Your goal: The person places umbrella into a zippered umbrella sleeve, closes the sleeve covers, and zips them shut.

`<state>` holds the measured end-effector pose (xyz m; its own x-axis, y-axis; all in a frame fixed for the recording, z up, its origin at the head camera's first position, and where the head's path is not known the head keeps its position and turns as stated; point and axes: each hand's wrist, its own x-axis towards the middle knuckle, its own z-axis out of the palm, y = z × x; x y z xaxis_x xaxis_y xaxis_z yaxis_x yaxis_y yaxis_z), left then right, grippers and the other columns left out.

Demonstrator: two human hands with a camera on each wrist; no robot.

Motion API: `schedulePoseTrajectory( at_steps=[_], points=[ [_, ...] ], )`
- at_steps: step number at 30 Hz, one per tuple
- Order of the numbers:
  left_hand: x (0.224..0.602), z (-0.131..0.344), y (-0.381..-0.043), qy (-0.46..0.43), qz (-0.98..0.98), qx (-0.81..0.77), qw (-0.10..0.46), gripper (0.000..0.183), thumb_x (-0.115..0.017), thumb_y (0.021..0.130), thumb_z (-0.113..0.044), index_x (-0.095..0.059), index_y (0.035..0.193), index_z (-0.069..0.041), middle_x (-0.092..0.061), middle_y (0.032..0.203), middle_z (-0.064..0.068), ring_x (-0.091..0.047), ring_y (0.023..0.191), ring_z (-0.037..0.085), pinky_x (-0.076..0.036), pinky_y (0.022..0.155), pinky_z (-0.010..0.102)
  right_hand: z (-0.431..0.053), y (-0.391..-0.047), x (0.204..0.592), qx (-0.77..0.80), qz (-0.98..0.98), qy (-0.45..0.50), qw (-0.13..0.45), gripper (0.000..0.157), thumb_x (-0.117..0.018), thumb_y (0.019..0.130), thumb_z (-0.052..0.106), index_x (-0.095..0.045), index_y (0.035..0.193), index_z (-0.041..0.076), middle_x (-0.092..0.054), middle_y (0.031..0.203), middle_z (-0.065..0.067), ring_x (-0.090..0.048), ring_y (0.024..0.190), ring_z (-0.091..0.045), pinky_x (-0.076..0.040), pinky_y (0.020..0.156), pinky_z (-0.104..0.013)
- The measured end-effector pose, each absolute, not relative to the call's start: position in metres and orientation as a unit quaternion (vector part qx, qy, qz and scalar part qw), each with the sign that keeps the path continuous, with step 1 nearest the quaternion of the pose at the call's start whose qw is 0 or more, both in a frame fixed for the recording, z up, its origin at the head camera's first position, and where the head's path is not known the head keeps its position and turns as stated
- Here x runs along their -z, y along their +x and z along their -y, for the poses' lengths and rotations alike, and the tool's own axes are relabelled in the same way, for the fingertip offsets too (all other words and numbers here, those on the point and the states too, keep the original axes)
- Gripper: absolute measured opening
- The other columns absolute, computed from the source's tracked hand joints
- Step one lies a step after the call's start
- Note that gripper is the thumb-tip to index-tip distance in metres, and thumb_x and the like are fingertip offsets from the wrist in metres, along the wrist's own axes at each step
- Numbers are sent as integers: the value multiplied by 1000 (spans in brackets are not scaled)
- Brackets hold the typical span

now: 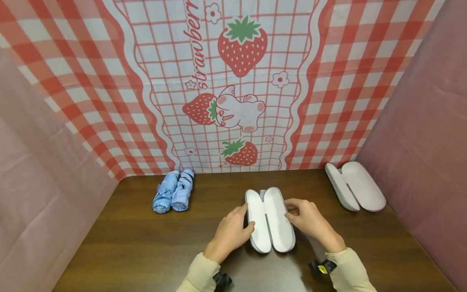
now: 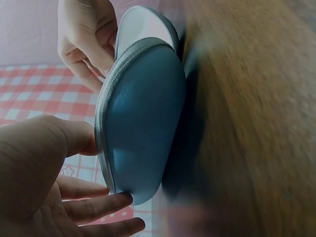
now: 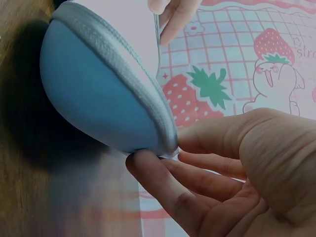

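An unfolded glasses case (image 1: 276, 221) with a white lining lies near the middle of the table, its two halves side by side. My left hand (image 1: 230, 230) holds the left half, thumb at the rim and fingers against the outside. From the other side, my right hand (image 1: 308, 217) pinches the right half by its edge. Both wrist views show a smooth blue outer shell (image 2: 143, 121) with a pale zipper (image 3: 118, 57) along the rim. No contents show in the case in the head view.
Two folded blue umbrellas (image 1: 183, 190) lie together at the back left of the brown table (image 1: 146, 251). Another open case (image 1: 365, 188), also white inside, is at the back right. A strawberry-patterned cloth (image 1: 240, 121) hangs behind, with pink cloth at both sides.
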<state>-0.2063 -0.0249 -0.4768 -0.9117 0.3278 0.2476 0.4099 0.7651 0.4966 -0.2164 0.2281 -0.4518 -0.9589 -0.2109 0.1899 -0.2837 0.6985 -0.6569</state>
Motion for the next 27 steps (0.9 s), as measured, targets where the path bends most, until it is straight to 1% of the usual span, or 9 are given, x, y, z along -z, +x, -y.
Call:
schedulePoseTrajectory(
  at_steps=[5, 12, 15, 21, 27],
  points=[
    [478, 34, -202, -191, 938, 280, 68, 58, -69, 95, -28, -56, 144, 1, -65, 136, 18, -67, 121, 33, -57, 95, 49, -224, -215, 452, -362, 921, 137, 41, 35, -73, 87, -2, -68, 120, -11, -76, 103, -22, -75, 89, -30, -62, 72, -36],
    [476, 45, -199, -189, 938, 281, 74, 54, -71, 93, -22, -59, 140, 2, -68, 132, 20, -68, 117, 35, -58, 93, 50, -218, -212, 451, -366, 920, 139, 19, 37, -74, 87, -1, -67, 122, -10, -76, 103, -22, -75, 87, -28, -61, 69, -34],
    [476, 48, -198, -187, 938, 282, 66, 55, -70, 92, -21, -58, 141, 1, -67, 132, 21, -69, 116, 36, -58, 91, 51, -215, -212, 451, -366, 920, 142, 16, 36, -74, 87, 0, -68, 121, -10, -76, 103, -22, -75, 87, -28, -61, 69, -33],
    [474, 55, -199, -169, 943, 283, 53, 59, -68, 89, -22, -57, 144, -4, -68, 133, 17, -70, 113, 35, -58, 87, 52, -210, -211, 453, -348, 922, 172, 21, 33, -76, 87, 1, -70, 118, -8, -77, 100, -19, -75, 87, -28, -61, 70, -33],
    [470, 58, -199, -165, 945, 281, 38, 61, -69, 87, -23, -56, 144, -5, -68, 134, 17, -70, 112, 37, -58, 86, 53, -207, -209, 454, -358, 918, 168, 10, 34, -76, 86, 0, -70, 118, -9, -77, 100, -20, -76, 87, -29, -61, 67, -29]
  ],
)
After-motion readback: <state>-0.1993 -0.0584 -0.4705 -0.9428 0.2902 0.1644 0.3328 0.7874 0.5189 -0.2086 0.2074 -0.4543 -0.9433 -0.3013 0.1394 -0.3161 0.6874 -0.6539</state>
